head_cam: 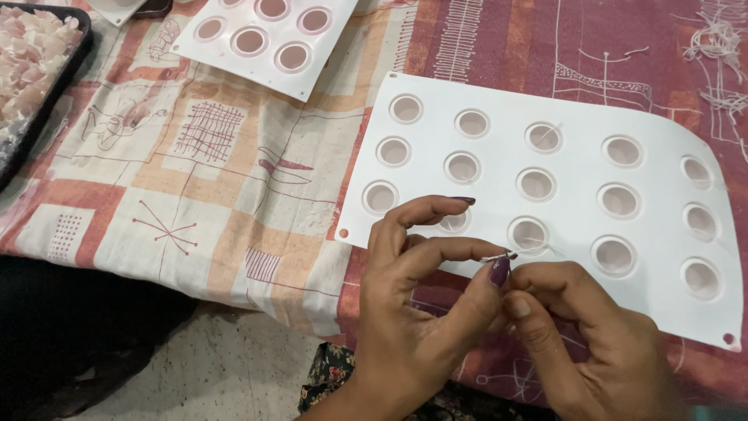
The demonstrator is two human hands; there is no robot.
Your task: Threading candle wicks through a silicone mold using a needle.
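Note:
My left hand (417, 312) and my right hand (600, 343) meet at the table's front edge, fingertips pinched together on a thin white wick with a small metal tab (502, 256). They hover over the near edge of a white mould tray (576, 101) with several round cavities. One wick (545, 134) lies in a cavity of the far row, and a thin strand crosses the cavity (528, 234) just beyond my fingers.
A second white mould tray (234, 58) lies at the back. A black tray of pale pink wax flakes (35, 54) stands at the far left. Loose white wicks (721, 47) lie at the back right. A patterned cloth (195, 195) covers the table; floor shows below.

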